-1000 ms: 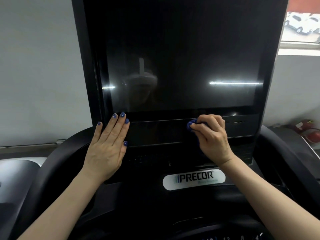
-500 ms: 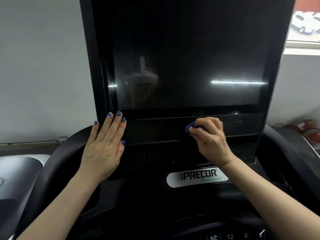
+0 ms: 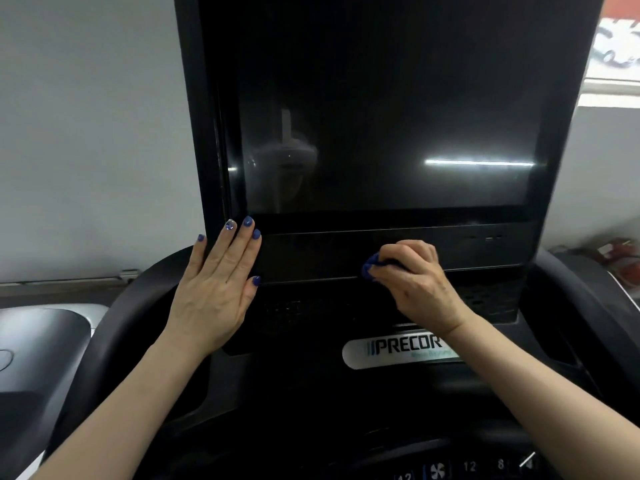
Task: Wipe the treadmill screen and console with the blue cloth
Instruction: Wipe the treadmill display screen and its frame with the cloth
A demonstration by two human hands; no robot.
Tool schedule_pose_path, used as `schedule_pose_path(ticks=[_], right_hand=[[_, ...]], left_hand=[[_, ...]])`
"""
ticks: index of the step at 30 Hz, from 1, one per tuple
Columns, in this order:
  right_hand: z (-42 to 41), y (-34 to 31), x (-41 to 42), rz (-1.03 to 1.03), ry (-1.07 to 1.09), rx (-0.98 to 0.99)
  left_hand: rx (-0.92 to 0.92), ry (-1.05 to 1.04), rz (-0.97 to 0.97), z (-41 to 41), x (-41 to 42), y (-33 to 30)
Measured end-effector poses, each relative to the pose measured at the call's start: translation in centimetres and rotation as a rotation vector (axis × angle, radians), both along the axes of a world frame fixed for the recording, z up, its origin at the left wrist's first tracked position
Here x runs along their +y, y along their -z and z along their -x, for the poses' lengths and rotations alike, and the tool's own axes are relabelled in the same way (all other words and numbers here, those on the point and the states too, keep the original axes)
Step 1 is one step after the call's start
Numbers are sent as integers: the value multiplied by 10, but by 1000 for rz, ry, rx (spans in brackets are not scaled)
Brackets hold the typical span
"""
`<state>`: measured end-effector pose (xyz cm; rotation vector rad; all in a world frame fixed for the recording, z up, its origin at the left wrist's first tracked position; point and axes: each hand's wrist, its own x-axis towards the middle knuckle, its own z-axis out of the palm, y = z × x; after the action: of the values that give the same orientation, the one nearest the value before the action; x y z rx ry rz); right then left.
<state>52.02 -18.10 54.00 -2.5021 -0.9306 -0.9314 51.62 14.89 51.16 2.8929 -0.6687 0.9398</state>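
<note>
Head view: my right hand [image 3: 414,282], grasping the blue cloth [image 3: 370,268], has slid leftward along the console panel [image 3: 311,258] below the screen [image 3: 381,116]; my left hand [image 3: 218,289] stays flat, bracing. Panel wiping progresses.

- Left hand [image 3: 213,292]: nails painted dark blue; one nail, at 12 o'clock of the hand, carries a pale glittery finish.
- Right hand [image 3: 417,285]: nails hidden.
- Both forearms bare; no sleeves.

"PRECOR" stands on the silver badge [image 3: 398,351] below the screen; "12" and "8" mark the lower console keys [image 3: 485,465].
</note>
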Motion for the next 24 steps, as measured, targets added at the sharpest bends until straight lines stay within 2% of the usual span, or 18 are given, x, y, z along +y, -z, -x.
schedule_pose_path(ticks=[3,8,11,14,19,21,24], right_hand=[[2,-1,-9,-17,36,-11],[1,6,34,-16,-8,17],[-1,1,19,13,-27,29],[2,-2,9,-57,19,-3],[1,2,48,-40,26,-18],[-1,-2,39,6,19,-39],[-4,-8,23,-37,50,-58]], left_hand=[[-12,-5,1,1,1,-1],[-11,1,6,2,1,3],[-13,9,4,2,2,1],[-17,-20,51,5,2,1],[18,-36,72,8,5,4],[29,-24,60,6,7,4],[28,-23,75,6,6,5]])
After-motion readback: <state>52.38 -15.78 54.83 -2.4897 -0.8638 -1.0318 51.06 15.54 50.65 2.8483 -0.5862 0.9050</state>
